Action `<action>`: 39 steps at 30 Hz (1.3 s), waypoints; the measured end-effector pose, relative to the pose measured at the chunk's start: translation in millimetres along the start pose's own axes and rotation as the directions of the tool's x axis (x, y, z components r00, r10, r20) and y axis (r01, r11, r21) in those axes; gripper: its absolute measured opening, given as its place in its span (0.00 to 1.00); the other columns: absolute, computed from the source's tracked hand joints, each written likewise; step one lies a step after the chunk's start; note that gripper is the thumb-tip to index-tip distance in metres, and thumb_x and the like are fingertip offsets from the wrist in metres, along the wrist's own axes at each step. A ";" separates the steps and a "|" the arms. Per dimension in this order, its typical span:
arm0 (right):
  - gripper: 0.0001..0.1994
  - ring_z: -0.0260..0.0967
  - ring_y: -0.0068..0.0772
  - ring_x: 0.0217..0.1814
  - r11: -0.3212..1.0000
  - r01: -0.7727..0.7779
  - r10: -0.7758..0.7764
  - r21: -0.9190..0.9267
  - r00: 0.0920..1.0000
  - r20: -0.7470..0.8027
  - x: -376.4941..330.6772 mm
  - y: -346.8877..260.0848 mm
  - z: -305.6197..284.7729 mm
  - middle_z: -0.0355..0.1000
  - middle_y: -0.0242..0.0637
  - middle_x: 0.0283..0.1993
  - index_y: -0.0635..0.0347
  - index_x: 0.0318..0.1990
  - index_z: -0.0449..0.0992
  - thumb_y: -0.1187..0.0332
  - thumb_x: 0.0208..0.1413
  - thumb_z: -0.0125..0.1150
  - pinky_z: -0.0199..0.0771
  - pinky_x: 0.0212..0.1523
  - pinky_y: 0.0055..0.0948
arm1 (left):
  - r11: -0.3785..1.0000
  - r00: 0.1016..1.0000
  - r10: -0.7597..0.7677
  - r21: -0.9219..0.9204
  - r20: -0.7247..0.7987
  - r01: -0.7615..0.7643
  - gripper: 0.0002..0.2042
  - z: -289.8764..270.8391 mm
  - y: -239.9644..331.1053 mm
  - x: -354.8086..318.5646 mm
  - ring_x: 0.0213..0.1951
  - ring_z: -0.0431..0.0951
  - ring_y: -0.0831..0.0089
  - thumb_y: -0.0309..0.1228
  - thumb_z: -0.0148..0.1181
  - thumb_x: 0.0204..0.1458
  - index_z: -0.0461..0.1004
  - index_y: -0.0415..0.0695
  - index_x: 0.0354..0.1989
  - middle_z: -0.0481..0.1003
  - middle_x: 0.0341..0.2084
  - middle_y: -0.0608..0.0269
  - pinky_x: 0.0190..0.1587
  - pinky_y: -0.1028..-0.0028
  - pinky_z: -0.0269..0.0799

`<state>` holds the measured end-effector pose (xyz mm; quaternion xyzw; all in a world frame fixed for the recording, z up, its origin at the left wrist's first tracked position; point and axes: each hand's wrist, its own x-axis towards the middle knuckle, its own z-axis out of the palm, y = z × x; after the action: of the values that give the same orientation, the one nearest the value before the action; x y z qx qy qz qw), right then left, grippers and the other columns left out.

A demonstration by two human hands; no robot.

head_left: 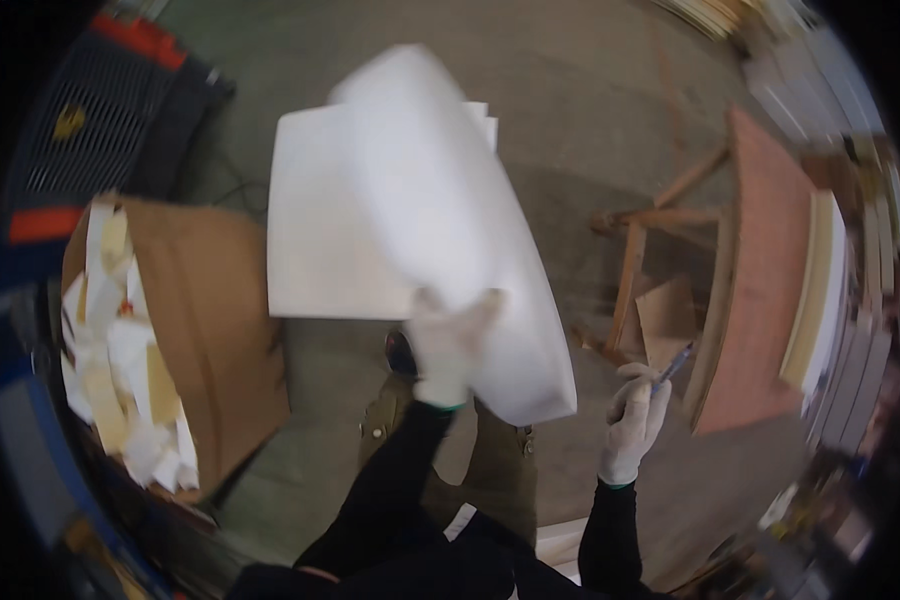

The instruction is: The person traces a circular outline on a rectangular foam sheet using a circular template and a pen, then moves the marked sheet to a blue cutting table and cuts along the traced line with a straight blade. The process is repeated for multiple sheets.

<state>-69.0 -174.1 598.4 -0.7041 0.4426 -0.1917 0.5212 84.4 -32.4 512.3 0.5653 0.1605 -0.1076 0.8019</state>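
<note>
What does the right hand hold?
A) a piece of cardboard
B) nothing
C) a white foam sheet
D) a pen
D: the gloved right hand grips a thin blue pen, while the left hand holds the white foam sheet.

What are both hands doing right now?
Left hand: closed on a white foam sheet.
Right hand: closed on a blue pen.

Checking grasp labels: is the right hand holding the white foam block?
No. The right hand holds a pen; the left hand grips the white foam block.
</note>
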 end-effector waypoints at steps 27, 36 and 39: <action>0.23 0.67 0.27 0.37 0.716 0.001 -0.132 -0.698 0.982 -0.134 213.2 198.5 -48.8 0.68 0.36 0.35 0.67 0.36 0.65 0.53 0.59 0.67 0.72 0.42 0.28 | 0.749 0.611 -0.647 -0.530 -0.457 0.398 0.33 -263.6 -393.2 164.8 0.53 0.73 0.66 0.58 0.66 0.51 0.70 0.47 0.57 0.73 0.51 0.63 0.53 0.63 0.71; 0.31 0.69 0.45 0.48 0.644 -0.002 -0.073 -0.765 0.995 -0.063 211.2 202.1 -51.8 0.71 0.51 0.45 0.73 0.47 0.66 0.49 0.56 0.68 0.69 0.54 0.37 | 0.918 0.778 -0.297 -0.390 -0.553 0.072 0.13 -198.1 -265.1 144.1 0.41 0.76 0.63 0.28 0.65 0.48 0.76 0.36 0.42 0.76 0.39 0.59 0.44 0.64 0.74; 0.44 0.69 0.55 0.63 0.643 -0.045 0.023 -0.764 0.999 -0.039 218.3 179.4 -54.4 0.69 0.62 0.60 0.77 0.65 0.60 0.44 0.54 0.66 0.65 0.64 0.40 | 0.962 0.774 0.090 -0.148 -0.627 -0.231 0.09 -139.2 -130.6 155.1 0.40 0.75 0.64 0.25 0.63 0.44 0.76 0.34 0.34 0.75 0.38 0.57 0.46 0.67 0.72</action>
<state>-68.0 -396.1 415.4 -0.8472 0.5021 0.0137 0.1732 162.7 55.9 296.5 0.4901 0.3740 0.1692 0.7689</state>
